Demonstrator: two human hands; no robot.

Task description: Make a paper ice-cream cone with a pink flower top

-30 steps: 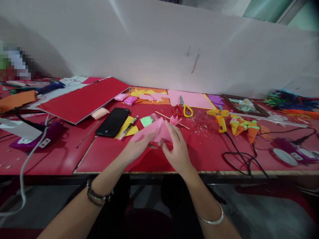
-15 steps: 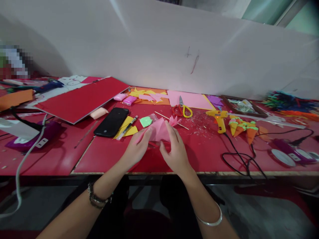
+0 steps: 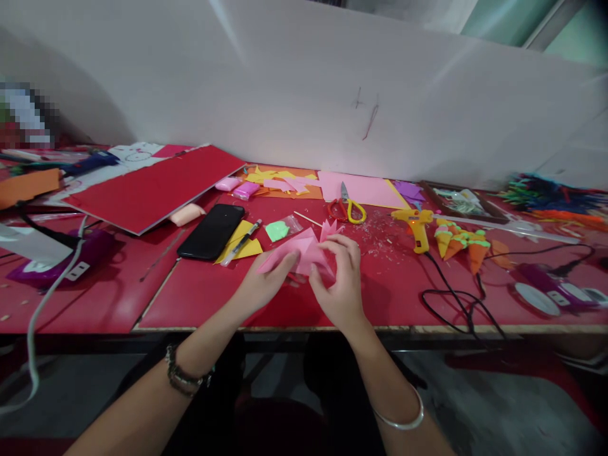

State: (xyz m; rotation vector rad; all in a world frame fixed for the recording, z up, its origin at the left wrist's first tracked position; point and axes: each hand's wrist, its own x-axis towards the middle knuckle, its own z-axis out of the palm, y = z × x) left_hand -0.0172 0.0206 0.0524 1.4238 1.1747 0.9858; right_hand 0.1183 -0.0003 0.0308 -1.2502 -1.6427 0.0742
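Observation:
A folded sheet of pink paper (image 3: 304, 252) is held above the red tabletop (image 3: 199, 304). My left hand (image 3: 270, 275) grips its left side, thumb on top and fingers hidden beneath. On the other side, my right hand (image 3: 339, 278) is curled at the paper's right part, thumb near its lower edge. Just beyond my right fingers shows a spiky pink paper piece (image 3: 331, 228); whether it joins the sheet I cannot tell. A light green lump in clear wrap (image 3: 277, 230) lies behind my left hand.
Red-and-yellow scissors (image 3: 351, 210) lie behind the hands. At the right are a yellow glue gun (image 3: 417, 228) with its cord and orange cone shapes (image 3: 456, 240). To the left lie a black phone (image 3: 212, 233), a pen (image 3: 242, 242) and a large red board (image 3: 161, 187).
My right fingers have bent further over the paper's right side, and my right thumb has come nearer to it. The paper has tilted, showing more of its folds. My left hand stays on it.

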